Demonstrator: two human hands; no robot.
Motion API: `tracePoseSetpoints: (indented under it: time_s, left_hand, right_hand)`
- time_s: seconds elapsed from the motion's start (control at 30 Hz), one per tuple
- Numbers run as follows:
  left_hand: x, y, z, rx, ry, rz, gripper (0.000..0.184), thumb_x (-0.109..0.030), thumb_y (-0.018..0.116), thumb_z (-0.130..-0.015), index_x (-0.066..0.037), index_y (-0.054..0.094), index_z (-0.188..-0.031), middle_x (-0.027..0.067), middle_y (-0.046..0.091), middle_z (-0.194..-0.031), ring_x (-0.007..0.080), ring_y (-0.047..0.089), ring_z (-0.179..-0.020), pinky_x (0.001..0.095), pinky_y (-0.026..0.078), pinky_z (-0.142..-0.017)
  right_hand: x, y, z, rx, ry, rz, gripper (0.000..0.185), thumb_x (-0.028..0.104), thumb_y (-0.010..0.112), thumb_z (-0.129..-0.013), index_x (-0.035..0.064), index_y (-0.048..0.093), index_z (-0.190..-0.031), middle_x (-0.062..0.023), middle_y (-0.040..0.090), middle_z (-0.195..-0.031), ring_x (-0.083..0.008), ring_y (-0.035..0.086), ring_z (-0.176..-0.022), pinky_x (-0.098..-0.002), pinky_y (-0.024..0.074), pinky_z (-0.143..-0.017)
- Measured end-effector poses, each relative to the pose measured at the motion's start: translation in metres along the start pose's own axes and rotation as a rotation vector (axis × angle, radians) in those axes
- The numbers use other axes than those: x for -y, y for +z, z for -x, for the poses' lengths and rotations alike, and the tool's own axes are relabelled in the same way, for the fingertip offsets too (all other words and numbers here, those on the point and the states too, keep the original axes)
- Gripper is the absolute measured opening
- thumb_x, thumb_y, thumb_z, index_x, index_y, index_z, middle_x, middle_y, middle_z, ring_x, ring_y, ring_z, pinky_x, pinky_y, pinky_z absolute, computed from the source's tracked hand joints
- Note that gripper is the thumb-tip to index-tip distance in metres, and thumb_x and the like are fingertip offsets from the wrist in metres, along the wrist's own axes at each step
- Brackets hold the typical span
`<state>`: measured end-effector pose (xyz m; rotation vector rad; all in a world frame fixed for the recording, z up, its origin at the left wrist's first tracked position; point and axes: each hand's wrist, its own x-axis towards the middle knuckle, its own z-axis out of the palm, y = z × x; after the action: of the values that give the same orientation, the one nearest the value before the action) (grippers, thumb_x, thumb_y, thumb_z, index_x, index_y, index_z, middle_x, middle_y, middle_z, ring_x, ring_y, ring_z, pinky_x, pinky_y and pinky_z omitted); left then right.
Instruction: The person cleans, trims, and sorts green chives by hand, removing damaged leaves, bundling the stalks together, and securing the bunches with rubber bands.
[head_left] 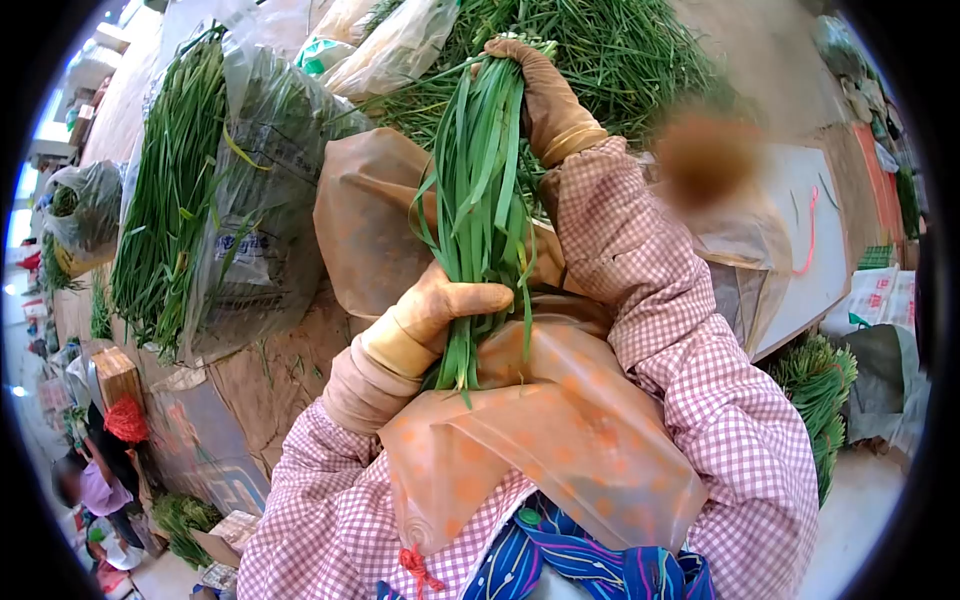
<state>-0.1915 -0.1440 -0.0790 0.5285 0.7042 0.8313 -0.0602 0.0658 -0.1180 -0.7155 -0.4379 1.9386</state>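
Observation:
A bunch of garlic chives (478, 190), long flat green leaves, stands upright over my lap, its pale cut ends at the top. My right hand (540, 95), in a brownish glove, wraps round the bunch near those upper ends. Lower down, my left hand (440, 305), in a tan glove, grips the leaves, thumb across the front. Some leaf tips hang below the left hand over the translucent orange-spotted plastic apron (560, 410). Part of each hand's fingers is hidden behind the leaves.
Behind the hands lies a large heap of loose chives (630, 70). At left, a clear plastic bag (265, 210) stands beside more chives (175, 200). A white board (810, 230) with a pink strip is at right. Other people (105, 490) are at the far lower left.

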Motion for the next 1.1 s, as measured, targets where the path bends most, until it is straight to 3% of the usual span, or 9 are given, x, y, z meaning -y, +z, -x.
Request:
tracePoseSetpoints:
  time_s: [0.17,0.23,0.37,0.77,0.87,0.9,0.93,1.0,1.1]
  left_hand:
    - [-0.003,0.011,-0.007,0.113,-0.092,0.003,0.040,-0.009,0.068,-0.075,-0.003,0.057,-0.112,0.0061,0.059,-0.102,0.0173,0.055,-0.097,0.0307,0.044,-0.089]
    - [-0.014,0.029,-0.001,-0.189,-0.213,0.056,0.034,-0.006,0.064,-0.077,-0.002,0.056,-0.110,0.0066,0.060,-0.095,0.0183,0.059,-0.085,0.0275,0.048,-0.080]
    - [-0.027,0.032,-0.006,-0.258,-0.170,-0.009,0.034,-0.005,0.062,-0.079,-0.002,0.056,-0.112,0.0059,0.059,-0.087,0.0166,0.057,-0.069,0.0263,0.048,-0.067]
    - [-0.049,0.005,-0.047,-0.142,-0.386,0.073,0.043,-0.008,0.063,-0.078,-0.006,0.053,-0.121,0.0007,0.047,-0.071,0.0072,0.033,-0.048,0.0221,0.026,-0.043]
    - [-0.079,0.030,-0.057,-0.332,-0.292,-0.254,0.030,-0.007,0.062,-0.079,-0.004,0.055,-0.107,-0.0014,0.043,-0.063,0.0064,0.034,-0.047,0.0209,0.025,-0.043]
    - [-0.095,0.014,-0.060,-0.191,-0.278,-0.201,0.023,-0.008,0.062,-0.079,-0.005,0.056,-0.101,-0.0010,0.046,-0.063,0.0062,0.039,-0.048,0.0206,0.026,-0.044]
    - [-0.104,0.016,-0.066,-0.215,-0.141,-0.277,0.017,-0.009,0.062,-0.080,-0.006,0.055,-0.095,-0.0013,0.045,-0.062,0.0059,0.037,-0.046,0.0211,0.026,-0.041]
    - [-0.113,0.017,-0.092,-0.414,-0.031,-0.627,0.012,-0.014,0.067,-0.078,-0.007,0.059,-0.082,-0.0010,0.049,-0.060,0.0081,0.040,-0.045,0.0219,0.028,-0.042]
    - [-0.161,-0.010,-0.149,-0.426,-0.197,-0.542,0.017,-0.021,0.065,-0.083,-0.010,0.055,-0.074,-0.0024,0.049,-0.057,0.0090,0.041,-0.043,0.0231,0.030,-0.040]
  right_hand:
    - [-0.001,-0.015,-0.005,0.056,0.097,-0.092,0.016,0.013,0.068,-0.081,0.0071,0.057,-0.090,-0.0112,0.065,-0.078,-0.0226,0.066,-0.067,-0.0363,0.0587,-0.063]
    - [-0.001,-0.014,-0.001,-0.035,0.043,-0.125,0.016,0.014,0.069,-0.081,0.0083,0.058,-0.090,-0.0110,0.066,-0.079,-0.0232,0.066,-0.068,-0.0380,0.0587,-0.064]
    - [0.005,-0.025,-0.004,0.025,-0.031,-0.213,0.014,0.015,0.067,-0.083,0.0083,0.058,-0.091,-0.0108,0.066,-0.080,-0.0241,0.067,-0.072,-0.0406,0.0586,-0.070]
    - [0.013,-0.066,-0.020,-0.013,-0.210,-0.331,0.030,0.025,0.071,-0.084,0.0050,0.058,-0.102,-0.0144,0.065,-0.093,-0.0292,0.066,-0.090,-0.0440,0.0580,-0.080]
    - [0.019,-0.077,-0.011,0.107,-0.207,-0.162,0.059,0.055,0.058,-0.087,0.0070,0.056,-0.122,-0.0153,0.064,-0.112,-0.0226,0.065,-0.097,-0.0391,0.0565,-0.082]
    - [0.024,-0.077,-0.008,0.127,-0.252,-0.129,0.070,0.063,0.053,-0.087,0.0072,0.053,-0.129,-0.0151,0.063,-0.116,-0.0216,0.064,-0.100,-0.0388,0.0550,-0.085]
    - [0.023,-0.115,-0.014,0.182,-0.056,-0.048,0.087,0.073,0.043,-0.085,0.0055,0.042,-0.139,-0.0130,0.059,-0.123,-0.0236,0.059,-0.110,-0.0441,0.0491,-0.093]
    - [0.002,-0.149,-0.021,-0.192,0.031,-0.230,0.092,0.069,0.035,-0.090,0.0028,0.013,-0.150,-0.0210,0.030,-0.150,-0.0385,0.040,-0.132,-0.0512,0.0289,-0.109]
    - [-0.020,-0.143,0.002,-0.574,0.184,-0.082,0.059,0.040,0.049,-0.097,0.0081,0.033,-0.144,-0.0202,0.052,-0.129,-0.0314,0.057,-0.108,-0.0491,0.0358,-0.101]
